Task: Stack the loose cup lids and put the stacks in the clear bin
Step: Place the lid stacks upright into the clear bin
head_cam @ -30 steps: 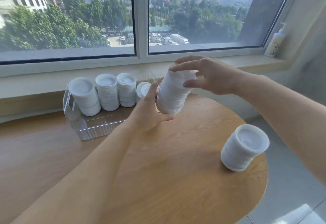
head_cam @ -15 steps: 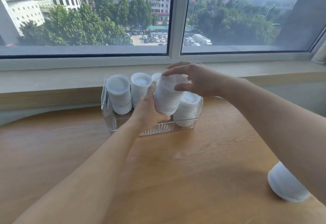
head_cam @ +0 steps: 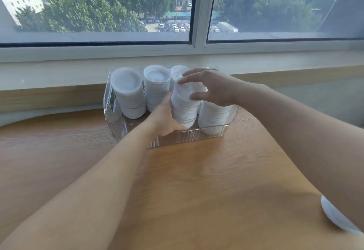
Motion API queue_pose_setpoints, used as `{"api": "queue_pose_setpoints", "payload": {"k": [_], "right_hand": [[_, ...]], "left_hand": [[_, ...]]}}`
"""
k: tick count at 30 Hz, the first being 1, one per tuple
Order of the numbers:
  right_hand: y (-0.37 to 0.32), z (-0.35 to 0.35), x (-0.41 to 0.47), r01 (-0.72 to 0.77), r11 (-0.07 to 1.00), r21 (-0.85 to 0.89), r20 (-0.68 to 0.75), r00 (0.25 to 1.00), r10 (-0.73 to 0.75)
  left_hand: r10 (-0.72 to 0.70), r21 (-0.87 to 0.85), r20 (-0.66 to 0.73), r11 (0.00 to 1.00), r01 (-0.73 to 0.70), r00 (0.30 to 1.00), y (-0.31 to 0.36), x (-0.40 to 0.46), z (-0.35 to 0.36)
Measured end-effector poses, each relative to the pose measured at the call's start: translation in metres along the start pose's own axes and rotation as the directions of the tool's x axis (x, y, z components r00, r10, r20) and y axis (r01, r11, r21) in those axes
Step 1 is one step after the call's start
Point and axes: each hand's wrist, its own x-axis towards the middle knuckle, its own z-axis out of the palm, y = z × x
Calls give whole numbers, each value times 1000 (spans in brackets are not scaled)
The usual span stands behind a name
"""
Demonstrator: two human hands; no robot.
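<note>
Over the clear ribbed plastic bin (head_cam: 177,137), left hand (head_cam: 165,119) grips the tall white lid stack (head_cam: 184,107) low; right hand (head_cam: 212,88) clasps its top, fingers curled. Stack tilted, inside bin.

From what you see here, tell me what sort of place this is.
Likely an upper-floor room, perhaps an office or flat: a wooden table by a wide window above treetops and a car park.

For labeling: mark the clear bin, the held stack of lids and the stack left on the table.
clear bin (head_cam: 187,136): head view, front wall.
held stack (head_cam: 184,109): head view, side.
stack on the table (head_cam: 334,217): head view, visible edge.
</note>
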Motion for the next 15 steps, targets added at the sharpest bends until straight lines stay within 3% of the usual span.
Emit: {"api": "queue_pose_setpoints", "payload": {"k": [15], "right_hand": [[-1,11,-1,-8,999,-42,54,998,11]], "left_hand": [[-52,1,158,999,53,986,-2,6,-6]]}}
